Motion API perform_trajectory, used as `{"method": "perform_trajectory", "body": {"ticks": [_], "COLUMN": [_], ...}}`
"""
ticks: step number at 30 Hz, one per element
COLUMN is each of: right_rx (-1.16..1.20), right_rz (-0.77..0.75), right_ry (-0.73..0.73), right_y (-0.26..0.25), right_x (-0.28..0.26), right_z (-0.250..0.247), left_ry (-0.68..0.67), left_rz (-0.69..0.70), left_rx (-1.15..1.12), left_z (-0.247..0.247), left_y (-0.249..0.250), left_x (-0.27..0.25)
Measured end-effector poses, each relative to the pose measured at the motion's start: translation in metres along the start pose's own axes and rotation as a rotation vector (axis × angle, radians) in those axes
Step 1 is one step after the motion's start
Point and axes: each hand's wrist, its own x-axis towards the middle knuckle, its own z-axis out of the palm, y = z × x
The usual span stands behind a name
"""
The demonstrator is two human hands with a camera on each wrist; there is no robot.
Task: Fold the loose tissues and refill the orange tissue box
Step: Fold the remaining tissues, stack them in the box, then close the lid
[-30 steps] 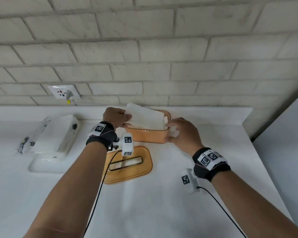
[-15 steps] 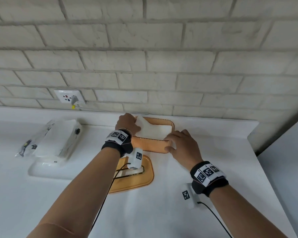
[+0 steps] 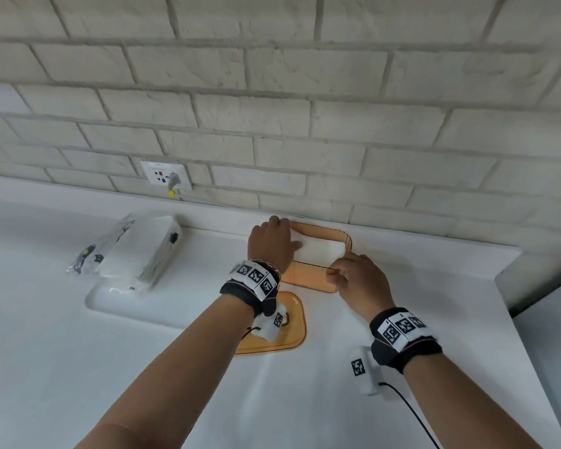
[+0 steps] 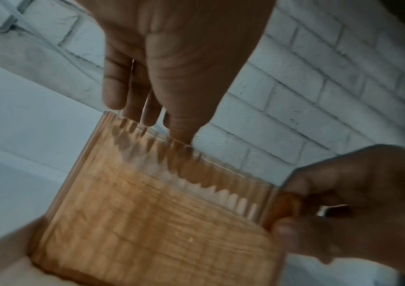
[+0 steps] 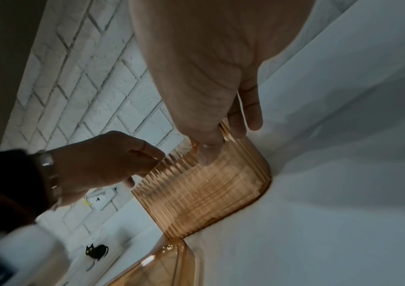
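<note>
The orange ribbed tissue box [image 3: 305,277] stands open by the brick wall, with a white tissue stack [image 3: 321,251] lying inside it. My left hand [image 3: 271,244] reaches into the box's left end, its fingers [image 4: 113,92] straight and pressing down on the tissues. My right hand [image 3: 347,277] pinches the box's near right corner, thumb [image 5: 208,152] inside the rim and fingers outside. In the wrist views the box [image 4: 147,222] [image 5: 196,197] shows its see-through wall. The orange lid [image 3: 293,322] lies flat in front, partly hidden by my left wrist.
A plastic-wrapped tissue pack [image 3: 143,254] sits at the left beside a shallow recess [image 3: 117,303] in the white counter [image 3: 305,400]. A wall socket [image 3: 167,179] with a plug is behind it. A grey panel [image 3: 548,303] bounds the counter on the right.
The tissue stack, which stuck up above the rim, now lies down inside the box. My left hand has followed it down into the box. My right hand stays on the corner.
</note>
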Motion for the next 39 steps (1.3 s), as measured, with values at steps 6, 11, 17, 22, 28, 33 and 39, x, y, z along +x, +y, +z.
{"method": "perform_trajectory", "body": {"ticks": [6, 11, 17, 22, 28, 33, 39], "right_rx": [0.048, -0.041, 0.050, 0.195, 0.252, 0.227, 0.127], "right_rz": [0.018, -0.086, -0.302, -0.426, -0.523, -0.503, -0.405], "right_ry": [0.116, 0.221, 0.251, 0.059, -0.097, -0.127, -0.129], "right_y": [0.004, -0.010, -0.080, -0.144, -0.218, -0.251, -0.282], "right_x": [-0.006, -0.043, -0.108, -0.131, -0.126, -0.120, -0.119], "right_z": [-0.014, -0.054, -0.067, 0.008, 0.091, 0.125, 0.122], "left_ry": [-0.277, 0.095, 0.356, 0.250, 0.198, 0.093, 0.084], "left_rz": [0.296, 0.356, 0.357, 0.219, 0.053, 0.008, 0.051], "left_rx": [0.175, 0.078, -0.066, 0.027, 0.108, 0.094, -0.004], "left_z": [0.010, -0.017, -0.068, -0.075, -0.065, -0.065, -0.073], "left_y": [0.001, -0.002, -0.058, -0.141, -0.230, -0.279, -0.307], "left_x": [-0.028, -0.066, -0.177, -0.264, -0.321, -0.326, -0.305]}}
